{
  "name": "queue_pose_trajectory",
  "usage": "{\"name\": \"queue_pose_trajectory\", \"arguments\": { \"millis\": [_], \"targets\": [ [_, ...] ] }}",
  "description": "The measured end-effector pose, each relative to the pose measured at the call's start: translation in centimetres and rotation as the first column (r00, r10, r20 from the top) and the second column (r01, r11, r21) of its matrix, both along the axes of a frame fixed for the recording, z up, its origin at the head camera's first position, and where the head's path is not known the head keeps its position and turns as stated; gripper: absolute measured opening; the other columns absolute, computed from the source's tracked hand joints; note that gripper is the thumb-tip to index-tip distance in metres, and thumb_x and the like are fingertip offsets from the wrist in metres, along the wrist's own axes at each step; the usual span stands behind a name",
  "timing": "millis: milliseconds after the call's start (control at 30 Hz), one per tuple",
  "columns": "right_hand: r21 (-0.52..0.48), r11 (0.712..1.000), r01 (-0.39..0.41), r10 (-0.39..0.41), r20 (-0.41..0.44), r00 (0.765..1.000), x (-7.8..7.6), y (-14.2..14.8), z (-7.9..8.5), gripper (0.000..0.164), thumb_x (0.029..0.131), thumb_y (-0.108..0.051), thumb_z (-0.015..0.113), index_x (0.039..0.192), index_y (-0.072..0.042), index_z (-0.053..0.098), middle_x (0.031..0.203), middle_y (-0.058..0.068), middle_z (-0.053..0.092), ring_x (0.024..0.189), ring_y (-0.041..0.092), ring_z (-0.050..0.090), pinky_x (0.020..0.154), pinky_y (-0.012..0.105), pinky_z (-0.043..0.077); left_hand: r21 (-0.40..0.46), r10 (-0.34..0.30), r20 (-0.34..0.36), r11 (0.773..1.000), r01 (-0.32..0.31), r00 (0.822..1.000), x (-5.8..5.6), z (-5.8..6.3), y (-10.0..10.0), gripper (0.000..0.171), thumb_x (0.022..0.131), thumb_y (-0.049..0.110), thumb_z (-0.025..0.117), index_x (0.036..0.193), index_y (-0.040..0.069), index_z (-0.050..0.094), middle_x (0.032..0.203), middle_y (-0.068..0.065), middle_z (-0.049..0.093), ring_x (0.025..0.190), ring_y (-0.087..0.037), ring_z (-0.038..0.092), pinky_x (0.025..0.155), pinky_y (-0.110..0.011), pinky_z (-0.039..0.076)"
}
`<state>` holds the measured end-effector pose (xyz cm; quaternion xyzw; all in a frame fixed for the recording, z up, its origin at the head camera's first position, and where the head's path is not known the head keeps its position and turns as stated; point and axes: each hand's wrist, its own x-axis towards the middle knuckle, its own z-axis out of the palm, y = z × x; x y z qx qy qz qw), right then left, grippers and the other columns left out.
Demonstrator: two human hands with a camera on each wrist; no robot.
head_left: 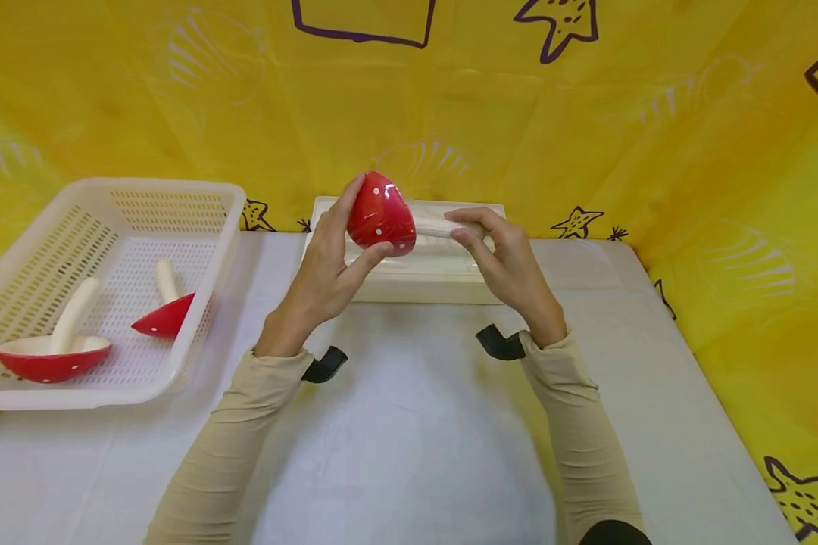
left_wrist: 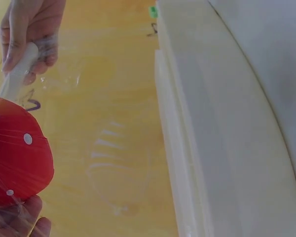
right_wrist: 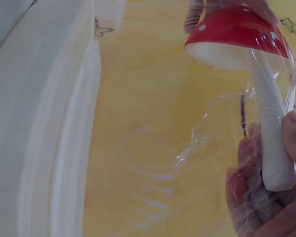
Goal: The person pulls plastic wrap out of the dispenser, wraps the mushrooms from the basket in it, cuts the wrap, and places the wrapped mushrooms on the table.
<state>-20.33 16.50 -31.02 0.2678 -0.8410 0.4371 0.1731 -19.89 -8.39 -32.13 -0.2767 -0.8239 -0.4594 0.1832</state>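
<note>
A toy mushroom [head_left: 380, 216] with a red, white-dotted cap and a white stem is held sideways in the air. My left hand [head_left: 322, 265] grips the cap between thumb and fingers. My right hand [head_left: 511, 261] pinches the stem near its end, the thumb on one side and fingers on the other. Clear plastic film [right_wrist: 191, 143] lies around the mushroom and over the fingers, creased and shiny in the right wrist view. Just behind and below the hands stands a long cream-white box [head_left: 419, 288], with film stretched across its top.
A white plastic basket [head_left: 201, 333] stands at the left. Two more mushrooms lie in it, one [head_left: 53, 363] near its front-left corner and another [head_left: 167, 314] by its right wall. A yellow patterned cloth [head_left: 382, 98] hangs behind the white-covered table [head_left: 409, 454].
</note>
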Motion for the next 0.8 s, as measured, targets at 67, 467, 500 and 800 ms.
{"name": "queue_pose_trajectory", "arguments": {
  "millis": [67, 467, 500, 800],
  "targets": [
    [-0.006, 1.000, -0.006, 0.006, -0.021, 1.000, 0.0, 0.0, 0.1, 0.028, 0.093, -0.007, 0.064, 0.119, 0.004, 0.064, 0.116, 0.017, 0.070, 0.098, 0.023, 0.064, 0.097, 0.026, 0.049, 0.001, 0.004, -0.015, 1.000, -0.004, 1.000, 0.0, 0.1, 0.0, 0.079, 0.094, 0.020, 0.067, 0.157, 0.009, 0.022, 0.156, -0.012, 0.037, 0.138, -0.027, 0.039, 0.105, -0.051, 0.048],
    [-0.040, 0.999, -0.014, 0.010, -0.095, 0.995, 0.3, -0.2, 0.8, 0.026, 0.090, 0.002, 0.065, 0.116, 0.007, 0.065, 0.095, 0.018, 0.072, 0.079, 0.015, 0.057, 0.086, 0.021, 0.046, 0.008, 0.005, -0.082, 1.000, -0.004, 0.997, 0.1, 0.9, -0.1, 0.079, 0.092, 0.018, 0.069, 0.156, 0.007, 0.024, 0.154, -0.013, 0.039, 0.137, -0.029, 0.040, 0.103, -0.052, 0.049],
    [-0.040, 0.999, -0.012, 0.008, -0.092, 0.996, 0.3, -0.2, 0.9, 0.027, 0.090, 0.002, 0.065, 0.116, 0.007, 0.066, 0.095, 0.018, 0.072, 0.079, 0.015, 0.057, 0.086, 0.021, 0.046, 0.010, 0.004, -0.085, 1.000, -0.003, 0.996, 0.1, 0.9, -0.1, 0.079, 0.092, 0.018, 0.069, 0.156, 0.007, 0.024, 0.154, -0.013, 0.039, 0.136, -0.029, 0.041, 0.103, -0.052, 0.049],
    [0.014, 1.000, 0.000, 0.000, 0.013, 1.000, 1.5, 0.0, 0.9, 0.027, 0.093, -0.007, 0.065, 0.118, 0.002, 0.066, 0.081, 0.011, 0.067, 0.072, 0.014, 0.050, 0.079, 0.020, 0.046, -0.026, 0.029, -0.003, 0.999, -0.029, 1.000, 1.1, 0.8, -0.5, 0.078, 0.091, 0.024, 0.071, 0.155, 0.010, 0.029, 0.154, -0.011, 0.041, 0.137, -0.029, 0.043, 0.104, -0.052, 0.049]
  ]
}}
